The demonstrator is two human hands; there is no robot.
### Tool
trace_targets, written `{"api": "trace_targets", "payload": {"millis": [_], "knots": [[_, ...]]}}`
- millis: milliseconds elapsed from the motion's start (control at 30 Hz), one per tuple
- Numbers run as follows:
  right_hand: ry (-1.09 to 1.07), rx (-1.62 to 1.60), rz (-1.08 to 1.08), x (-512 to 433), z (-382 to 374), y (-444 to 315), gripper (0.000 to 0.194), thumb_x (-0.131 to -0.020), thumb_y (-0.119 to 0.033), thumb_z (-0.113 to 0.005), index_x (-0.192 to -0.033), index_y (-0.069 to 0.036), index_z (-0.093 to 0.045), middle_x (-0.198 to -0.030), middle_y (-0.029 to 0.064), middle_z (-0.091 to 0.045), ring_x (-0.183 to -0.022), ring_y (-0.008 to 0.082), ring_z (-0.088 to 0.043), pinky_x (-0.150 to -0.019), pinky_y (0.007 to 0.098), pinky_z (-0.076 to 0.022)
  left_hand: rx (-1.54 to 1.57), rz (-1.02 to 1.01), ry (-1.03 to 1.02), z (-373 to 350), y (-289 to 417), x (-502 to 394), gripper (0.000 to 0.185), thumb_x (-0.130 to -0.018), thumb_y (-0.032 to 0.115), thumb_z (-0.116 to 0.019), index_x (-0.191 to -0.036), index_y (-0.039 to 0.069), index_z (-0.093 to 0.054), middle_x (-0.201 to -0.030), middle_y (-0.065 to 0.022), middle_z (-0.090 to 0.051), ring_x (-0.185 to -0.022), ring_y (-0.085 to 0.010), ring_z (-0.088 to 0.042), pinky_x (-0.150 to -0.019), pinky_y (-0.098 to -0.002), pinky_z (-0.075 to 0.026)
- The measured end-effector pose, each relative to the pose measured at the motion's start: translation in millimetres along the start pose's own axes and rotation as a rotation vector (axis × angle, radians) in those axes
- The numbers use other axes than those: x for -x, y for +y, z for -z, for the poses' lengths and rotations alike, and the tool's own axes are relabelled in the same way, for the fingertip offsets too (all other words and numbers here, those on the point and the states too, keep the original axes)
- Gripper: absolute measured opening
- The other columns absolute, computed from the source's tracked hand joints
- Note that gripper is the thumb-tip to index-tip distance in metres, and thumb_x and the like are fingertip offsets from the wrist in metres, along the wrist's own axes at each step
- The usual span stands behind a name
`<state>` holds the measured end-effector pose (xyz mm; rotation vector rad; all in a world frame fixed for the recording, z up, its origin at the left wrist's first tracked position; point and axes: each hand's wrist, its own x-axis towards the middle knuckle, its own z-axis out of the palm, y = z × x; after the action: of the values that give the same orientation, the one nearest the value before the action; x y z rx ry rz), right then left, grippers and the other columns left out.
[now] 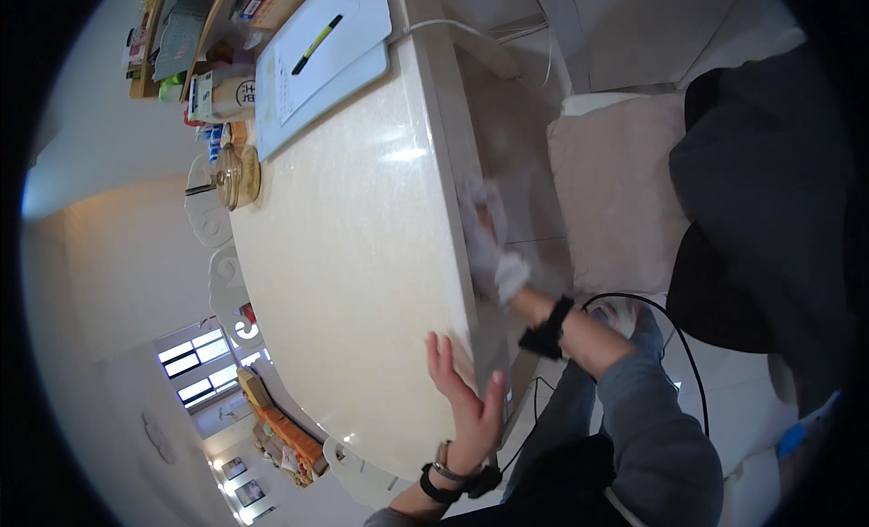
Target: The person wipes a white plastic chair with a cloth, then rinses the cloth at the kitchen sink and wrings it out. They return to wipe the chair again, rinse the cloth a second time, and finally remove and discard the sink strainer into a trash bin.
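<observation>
My left hand point(468, 405) rests at the near edge of a glossy cream table point(339, 255), its fingers apart and nothing in them. A metal bracelet and a black strap circle that wrist. My right hand point(485, 221) is blurred and holds a crumpled white cloth point(510, 276) against the side of the table, below the top's edge. Part of the hand is hidden by the cloth. A black strap with a small black block sits on the right wrist.
A pale blue board point(326, 106) carries paper and a yellow-black marker point(317, 45). Beyond are a lidded glass pot point(237, 177) and a wooden shelf point(204, 41). A chair with a pinkish cushion point(618, 194) stands at the right, near a black cable point(692, 364).
</observation>
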<state>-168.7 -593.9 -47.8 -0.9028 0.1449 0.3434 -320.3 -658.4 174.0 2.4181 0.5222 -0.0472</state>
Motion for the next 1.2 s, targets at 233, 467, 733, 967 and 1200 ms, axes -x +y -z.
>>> {"api": "trace_targets", "payload": {"millis": [233,467,733,967,1200], "knots": [[-0.038,0.386,0.177,-133,-12,-84,0.046,-0.093,-0.02,-0.038,-0.137,-0.005,-0.032,-0.137,0.017,-0.034,-0.127,0.0286,-0.031,-0.106,0.0349,-0.0244,0.11,-0.162,0.171,4,61,-171,0.063,-0.089,0.018,-0.052,-0.14,-0.001,-0.02,-0.147,-0.0196,-0.016,-0.136,-0.031,-0.016,-0.11,-0.0408,-0.012],[-0.217,0.992,0.479,-165,3,-74,0.058,-0.091,-0.027,-0.044,-0.142,-0.007,-0.025,-0.147,0.0164,-0.023,-0.135,0.027,-0.024,-0.109,0.0352,-0.0204,-0.691,-0.491,0.178,-9,57,-302,0.072,-0.085,0.027,-0.06,-0.141,0.003,-0.021,-0.148,-0.0202,-0.012,-0.138,-0.0374,-0.009,-0.11,-0.0477,-0.011],[0.011,0.598,0.421,-208,-23,-50,0.061,-0.091,-0.031,-0.045,-0.142,-0.007,-0.023,-0.146,0.0121,-0.022,-0.135,0.0256,-0.022,-0.109,0.0341,-0.0196,-0.575,-0.438,0.096,-13,29,-305,0.074,-0.084,0.026,-0.059,-0.143,0.003,-0.019,-0.15,-0.0212,-0.007,-0.138,-0.0401,-0.004,-0.11,-0.0491,-0.01],[-0.132,0.457,0.551,-391,-27,-126,0.051,-0.095,-0.028,-0.039,-0.14,-0.005,-0.028,-0.141,0.01,-0.03,-0.13,0.0218,-0.027,-0.107,0.0317,-0.0218,-0.54,-0.387,0.073,-10,29,-309,0.079,-0.074,0.014,-0.063,-0.141,0.005,-0.023,-0.147,-0.0247,-0.011,-0.136,-0.0446,-0.008,-0.109,-0.0539,-0.011],[-0.054,0.603,0.677,-337,-16,-118,0.044,-0.098,-0.023,-0.031,-0.139,-0.005,-0.029,-0.141,0.0123,-0.029,-0.132,0.0215,-0.024,-0.109,0.0328,-0.0169,-0.505,-0.353,0.02,-6,32,-310,0.078,-0.071,0.009,-0.059,-0.141,0.005,-0.024,-0.147,-0.0256,-0.01,-0.136,-0.0466,-0.007,-0.108,-0.0544,-0.011]]}}
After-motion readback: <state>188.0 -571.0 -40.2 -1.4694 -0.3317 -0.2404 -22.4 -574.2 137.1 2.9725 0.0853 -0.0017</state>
